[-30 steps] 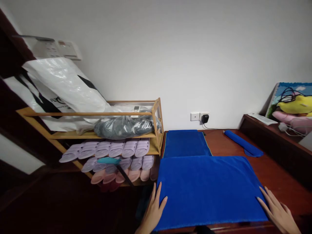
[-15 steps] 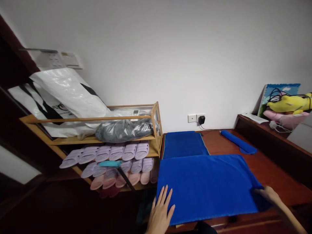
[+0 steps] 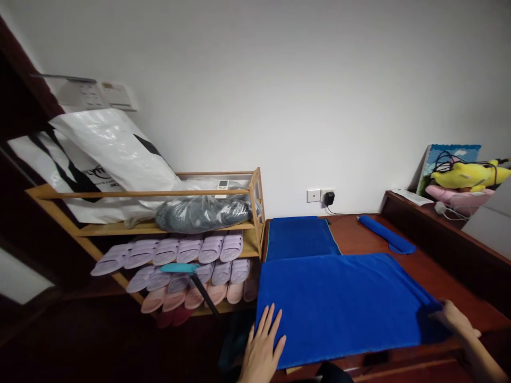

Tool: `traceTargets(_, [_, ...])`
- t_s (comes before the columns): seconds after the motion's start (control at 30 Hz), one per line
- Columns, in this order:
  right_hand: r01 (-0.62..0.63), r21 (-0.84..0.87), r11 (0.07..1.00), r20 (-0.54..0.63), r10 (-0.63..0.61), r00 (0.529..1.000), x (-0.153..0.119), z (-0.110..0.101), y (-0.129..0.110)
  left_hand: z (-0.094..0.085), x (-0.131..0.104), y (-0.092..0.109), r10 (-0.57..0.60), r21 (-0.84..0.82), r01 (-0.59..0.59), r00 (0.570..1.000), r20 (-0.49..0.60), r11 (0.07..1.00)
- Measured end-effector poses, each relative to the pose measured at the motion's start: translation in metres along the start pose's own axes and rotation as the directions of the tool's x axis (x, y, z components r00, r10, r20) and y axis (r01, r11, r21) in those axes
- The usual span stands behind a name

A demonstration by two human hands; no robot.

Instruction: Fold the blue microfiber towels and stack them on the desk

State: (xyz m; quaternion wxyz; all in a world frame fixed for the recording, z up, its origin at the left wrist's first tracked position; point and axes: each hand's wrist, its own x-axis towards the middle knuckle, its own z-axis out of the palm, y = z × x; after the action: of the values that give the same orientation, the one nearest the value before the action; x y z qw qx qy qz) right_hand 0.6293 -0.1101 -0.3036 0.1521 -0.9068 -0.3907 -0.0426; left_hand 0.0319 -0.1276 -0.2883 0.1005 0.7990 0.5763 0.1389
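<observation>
A blue cloth (image 3: 343, 303) is spread over the front of the reddish-brown wooden table (image 3: 435, 266). My left hand (image 3: 264, 340) lies flat on its left front corner, fingers spread. At the cloth's right end, my right hand (image 3: 455, 319) has its fingers closed on the edge. Behind it lies a folded blue cloth (image 3: 301, 238) with a light green border, partly overlapped by the front cloth. A rolled blue cloth (image 3: 385, 234) rests farther back on the right.
A wooden rack (image 3: 255, 213) at left holds slippers (image 3: 187, 250), a white bag (image 3: 115, 154) and a plastic-wrapped dark item (image 3: 207, 211). A black plug (image 3: 328, 198) sits in the wall socket. On the right ledge is a yellow plush toy (image 3: 463, 175).
My right hand has moved slightly right with the cloth's edge, and the cloth's right end reaches farther out. My left hand stays in place. The view has shifted a little.
</observation>
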Motion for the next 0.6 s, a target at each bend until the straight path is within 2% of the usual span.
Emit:
traceTargets(0.07, [-0.028, -0.112, 0.993, -0.063, 0.021, 0.998, -0.011, 0.003, -0.004, 0.001, 0.0, 0.003, 0.004, 0.016, -0.004, 1.0, -0.021, 1.0])
traceTargets(0.1, [0.021, -0.148, 0.989, -0.089, -0.035, 0.995, -0.018, 0.006, -0.012, 0.002, 0.0, 0.006, 0.002, 0.034, -0.001, 0.999, -0.042, 0.999])
traceTargets(0.2, [0.326, -0.108, 0.939, -0.076, -0.335, 0.939, -0.037, 0.018, -0.052, 0.008, -0.001, 0.024, 0.044, 0.085, -0.035, 0.993, -0.112, 0.996])
traceTargets(0.3, [0.471, 0.003, 0.882, -0.007, -0.471, 0.882, -0.044, 0.032, -0.101, 0.026, -0.001, 0.037, 0.155, 0.095, -0.146, 0.982, -0.107, 0.985])
traceTargets(0.37, [0.454, 0.045, 0.89, 0.051, -0.456, 0.889, -0.042, 0.043, -0.123, 0.043, -0.001, 0.037, 0.186, 0.103, -0.175, 0.977, -0.102, 0.979])
traceTargets(0.47, [0.369, 0.051, 0.928, 0.162, -0.372, 0.914, -0.034, 0.058, -0.134, 0.063, -0.002, 0.028, 0.143, 0.126, -0.127, 0.982, -0.127, 0.984])
traceTargets(0.53, [0.353, 0.036, 0.935, 0.188, -0.353, 0.916, -0.031, 0.064, -0.132, 0.067, -0.003, 0.025, 0.12, 0.132, -0.102, 0.984, -0.132, 0.986])
traceTargets(0.6, [0.383, 0.043, 0.923, 0.138, -0.385, 0.912, -0.032, 0.061, -0.13, 0.064, -0.005, 0.024, 0.119, 0.127, -0.103, 0.985, -0.122, 0.986])
